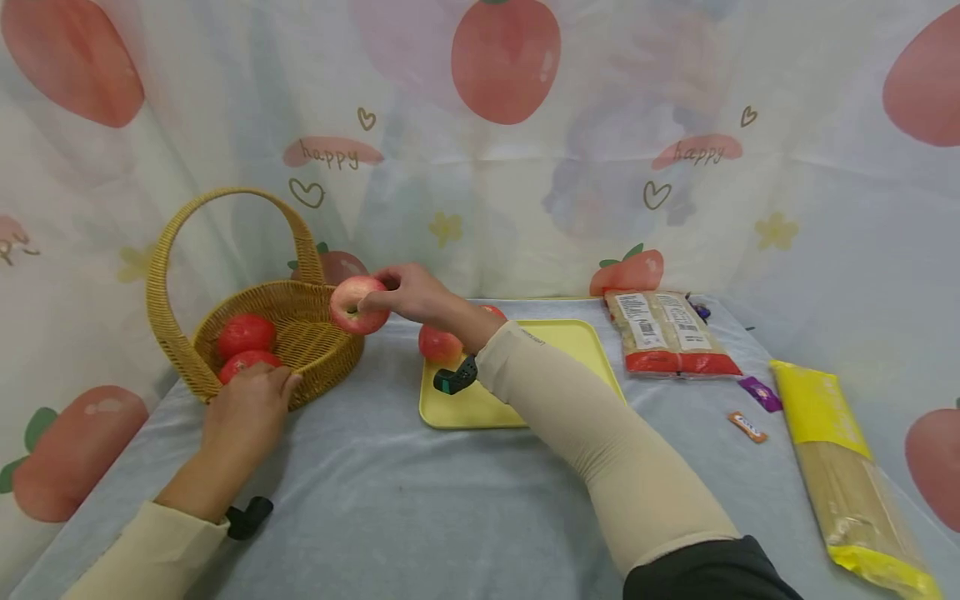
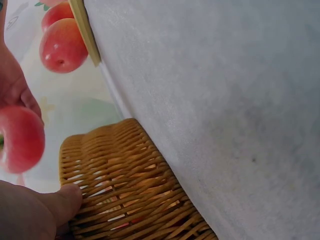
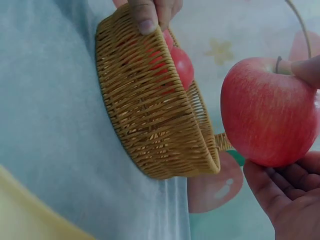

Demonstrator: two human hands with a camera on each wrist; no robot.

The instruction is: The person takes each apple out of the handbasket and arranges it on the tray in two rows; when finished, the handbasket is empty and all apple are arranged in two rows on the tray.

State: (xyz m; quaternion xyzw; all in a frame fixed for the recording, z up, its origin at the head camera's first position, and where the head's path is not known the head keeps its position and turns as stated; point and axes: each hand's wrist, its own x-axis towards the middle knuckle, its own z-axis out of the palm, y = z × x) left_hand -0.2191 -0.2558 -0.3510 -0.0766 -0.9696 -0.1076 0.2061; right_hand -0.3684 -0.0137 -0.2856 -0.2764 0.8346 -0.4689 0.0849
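My right hand point(image 1: 420, 293) holds a red apple point(image 1: 356, 306) in the air, just right of the wicker basket point(image 1: 341, 367). In the right wrist view the thumb presses near the apple's stem, with the fingers beneath. My left hand point(image 1: 249, 408) grips the basket's near rim, its thumb point(image 2: 70, 201) on the outside of the weave. Two glossy red round fruits point(image 1: 246, 335) lie inside on the left; the left hand partly hides the nearer one. More apples point(image 2: 63, 46) sit on a yellow tray point(image 1: 480, 408), partly behind my right wrist.
The basket's tall handle point(image 1: 161, 275) arches over its left side. Toward the right lie a clear bag with a red band point(image 1: 675, 333), a purple packet point(image 1: 761, 393), an orange packet point(image 1: 747, 427) and a long yellow-ended pack point(image 1: 847, 483). A printed curtain point(image 1: 510, 208) hangs behind.
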